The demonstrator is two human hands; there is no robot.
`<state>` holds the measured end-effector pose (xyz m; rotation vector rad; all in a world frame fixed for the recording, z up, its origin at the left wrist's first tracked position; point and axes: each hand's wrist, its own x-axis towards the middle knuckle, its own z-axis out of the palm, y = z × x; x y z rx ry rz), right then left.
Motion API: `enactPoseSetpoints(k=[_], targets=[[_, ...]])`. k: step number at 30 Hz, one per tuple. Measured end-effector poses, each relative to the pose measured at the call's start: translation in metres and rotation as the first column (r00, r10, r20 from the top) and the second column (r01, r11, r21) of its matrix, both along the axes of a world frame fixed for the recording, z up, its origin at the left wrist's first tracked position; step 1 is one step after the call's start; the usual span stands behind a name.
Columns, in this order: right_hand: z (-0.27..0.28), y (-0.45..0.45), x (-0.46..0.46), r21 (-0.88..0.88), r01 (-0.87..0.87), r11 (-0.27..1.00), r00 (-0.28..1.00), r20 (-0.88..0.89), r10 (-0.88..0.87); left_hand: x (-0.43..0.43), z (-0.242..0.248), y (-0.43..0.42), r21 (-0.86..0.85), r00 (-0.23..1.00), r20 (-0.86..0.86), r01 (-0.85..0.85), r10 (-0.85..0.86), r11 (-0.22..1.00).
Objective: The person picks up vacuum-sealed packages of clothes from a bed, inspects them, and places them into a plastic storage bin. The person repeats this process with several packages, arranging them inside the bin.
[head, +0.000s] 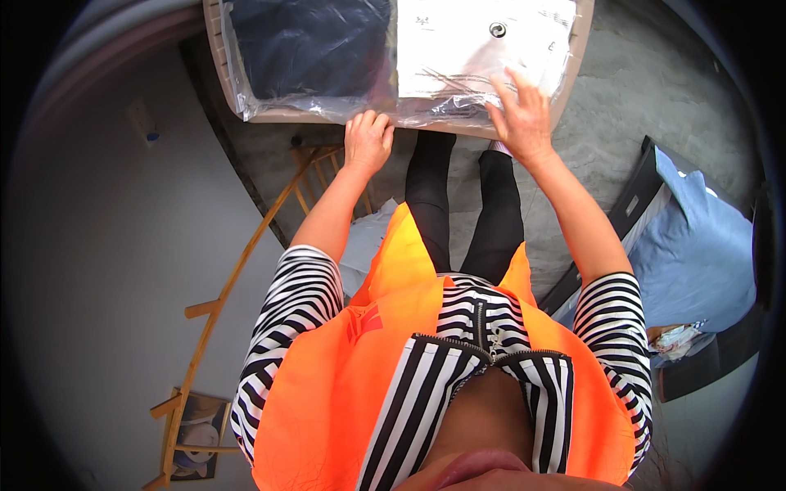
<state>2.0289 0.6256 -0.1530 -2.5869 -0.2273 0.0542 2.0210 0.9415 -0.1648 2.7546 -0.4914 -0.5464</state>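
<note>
A pinkish-beige plastic basket or bin [568,73] stands at the top, with plastic-wrapped items in it. On its left side lies dark cloth in a clear plastic bag [313,49]; on its right side is a white printed sheet or bag [454,43] under clear film. My left hand [368,142] rests at the near rim with its fingers curled over the edge of the film; whether it pinches the film cannot be told. My right hand [525,116] lies with fingers spread over the lower right part of the white printed piece.
A wooden rack [245,251] leans along the left wall, beside a white plastic bag [368,242] on the floor. To the right, blue cloth [697,251] lies over a dark-framed piece of furniture [632,190]. My legs are just below the basket.
</note>
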Motion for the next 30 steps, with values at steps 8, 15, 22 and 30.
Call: enactPoseSetpoints(k=[8, 15, 22, 30], targets=[[-0.004, 0.070, -0.032, 0.048, -0.276, 0.960, 0.933, -0.225, 0.280, 0.040, -0.051, 0.001, -0.133, 0.987, -0.154, -0.062, 0.041, 0.989], [-0.015, 0.079, -0.018, -0.068, -0.304, 0.950, 0.899, -0.352, 0.262, 0.041, -0.030, 0.008, -0.206, 0.923, -0.376, -0.169, 0.082, 0.964], [0.041, 0.045, -0.065, -0.032, -0.160, 0.987, 0.932, -0.334, 0.140, 0.000, 0.021, 0.019, -0.137, 0.965, -0.053, -0.262, 0.257, 0.955], [0.127, -0.006, -0.208, -0.248, 0.156, 0.956, 0.669, -0.686, -0.287, -0.013, 0.030, 0.021, -0.131, 0.860, -0.510, -0.034, -0.038, 0.991]])
